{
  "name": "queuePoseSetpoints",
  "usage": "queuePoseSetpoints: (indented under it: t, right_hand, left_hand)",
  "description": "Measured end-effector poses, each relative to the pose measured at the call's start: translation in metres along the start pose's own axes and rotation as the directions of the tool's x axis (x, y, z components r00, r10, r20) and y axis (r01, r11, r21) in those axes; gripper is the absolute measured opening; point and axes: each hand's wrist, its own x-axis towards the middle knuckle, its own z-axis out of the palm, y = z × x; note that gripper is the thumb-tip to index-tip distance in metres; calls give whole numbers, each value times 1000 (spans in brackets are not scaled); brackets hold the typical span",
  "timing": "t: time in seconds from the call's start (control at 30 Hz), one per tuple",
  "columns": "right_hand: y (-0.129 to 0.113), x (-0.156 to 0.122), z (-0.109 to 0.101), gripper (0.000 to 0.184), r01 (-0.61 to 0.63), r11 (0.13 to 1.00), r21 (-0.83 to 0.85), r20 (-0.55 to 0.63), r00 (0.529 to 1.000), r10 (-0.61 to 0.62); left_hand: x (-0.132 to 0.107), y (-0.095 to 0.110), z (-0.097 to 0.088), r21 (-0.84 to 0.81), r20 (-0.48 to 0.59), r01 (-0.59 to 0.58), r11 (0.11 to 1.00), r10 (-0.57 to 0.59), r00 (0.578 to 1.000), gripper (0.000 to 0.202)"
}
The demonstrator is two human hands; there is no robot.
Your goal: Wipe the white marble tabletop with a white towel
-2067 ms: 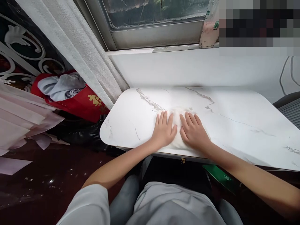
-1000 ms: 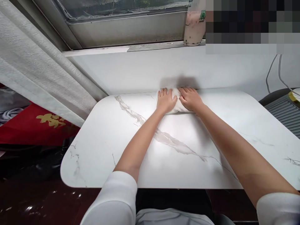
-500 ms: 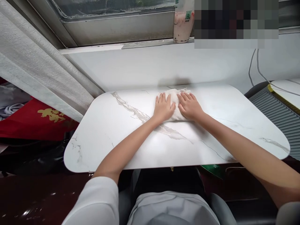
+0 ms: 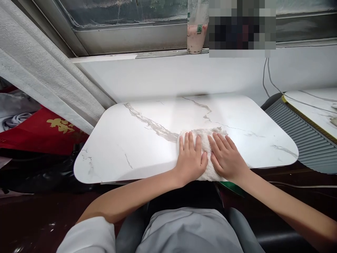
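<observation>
A fluffy white cloth (image 4: 208,168) lies flat on the white marble-patterned table (image 4: 147,151), at its front edge right of the middle. My left hand (image 4: 191,158) presses on the cloth's left part, palm down, fingers stretched out. On the right part rests my right hand (image 4: 228,156), also flat with its fingers extended. A strip of cloth shows between the two hands; the rest under the palms is hidden.
A plastic cup with a pink drink (image 4: 197,38) stands on the window sill. A pale curtain (image 4: 50,59) hangs at the left, beside a red cloth with gold print (image 4: 52,128). Cables (image 4: 271,79) run down the wall above a grey ribbed panel (image 4: 302,137) on the right.
Both hands have drawn the cloth from the table's back edge toward me, to the front edge. The view has shifted slightly.
</observation>
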Motion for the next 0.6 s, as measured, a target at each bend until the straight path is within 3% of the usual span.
queuePoseSetpoints:
  t: [0.1, 0.2, 0.3, 0.5, 0.6]
  right_hand:
    - [7, 2, 2, 60, -7, 1000, -5, 13, 1000, 7]
    - [20, 20, 8, 60, -22, 1000, -8, 21, 1000, 22]
    - [41, 56, 21, 57, -56, 998, -21, 5, 998, 56]
    - [91, 158, 51, 57, -90, 996, 8, 63, 994, 90]
    - [106, 193, 63, 58, -119, 992, 37, 84, 990, 116]
  left_hand:
    - [8, 4, 1, -10, 31, 12, 1000, -12, 999, 66]
    - [32, 1, 4, -12, 34, 32, 999, -32, 999, 66]
    - [76, -11, 8, 17, 27, 49, 999, -50, 998, 63]
    - [186, -47, 13, 56, -17, 92, 994, -91, 996, 59]
    - [221, -60, 14, 76, -52, 125, 989, -121, 991, 57]
